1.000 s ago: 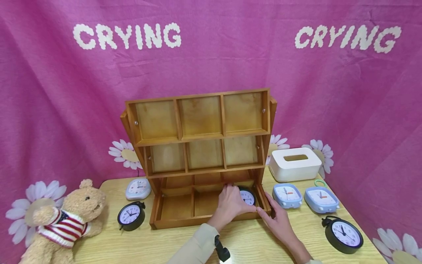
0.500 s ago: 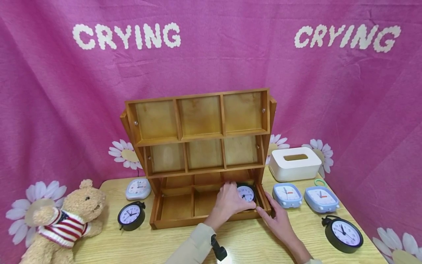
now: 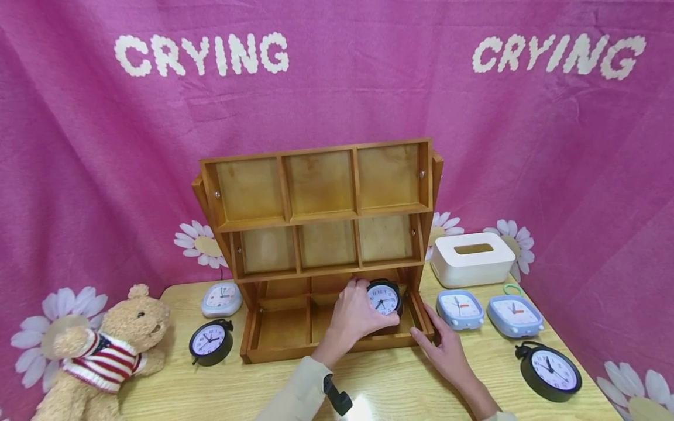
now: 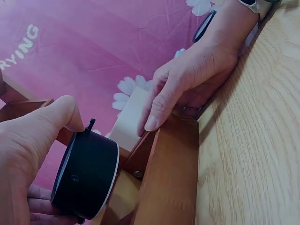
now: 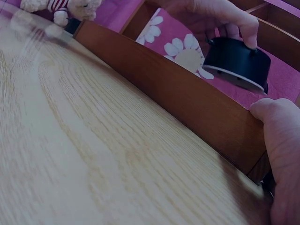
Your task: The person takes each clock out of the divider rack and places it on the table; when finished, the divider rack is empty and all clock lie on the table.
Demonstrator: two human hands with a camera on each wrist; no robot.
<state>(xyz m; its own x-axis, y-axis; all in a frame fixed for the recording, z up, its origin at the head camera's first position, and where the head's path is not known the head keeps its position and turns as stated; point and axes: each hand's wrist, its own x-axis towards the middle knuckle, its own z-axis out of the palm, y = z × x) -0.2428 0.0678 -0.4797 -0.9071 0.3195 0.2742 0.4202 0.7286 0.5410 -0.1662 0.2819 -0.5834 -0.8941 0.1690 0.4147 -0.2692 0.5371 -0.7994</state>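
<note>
In the head view my left hand (image 3: 354, 313) holds a round black alarm clock (image 3: 383, 299) with a white face, thumb on its lower edge and fingers round its upper left side. It is tilted, dial towards me, over the bottom tier of a brown wooden display rack (image 3: 284, 352). Seen from the right wrist, the clock (image 5: 238, 64) hangs above the front board's top edge. My right hand (image 3: 447, 351) grips the rack's front right corner, with the thumb (image 5: 269, 110) on the front board's rim and the other fingers along the outer side.
Two blue square clocks (image 3: 460, 310) and another black alarm clock (image 3: 550, 371) lie right of the rack, before a white tissue box (image 3: 473, 261). On the left are a pale clock (image 3: 222, 299), a black alarm clock (image 3: 210, 343) and a teddy bear (image 3: 116, 339).
My left hand has raised the black alarm clock out of the lower right compartment and shifted it leftward. My right hand has stayed at the rack's corner.
</note>
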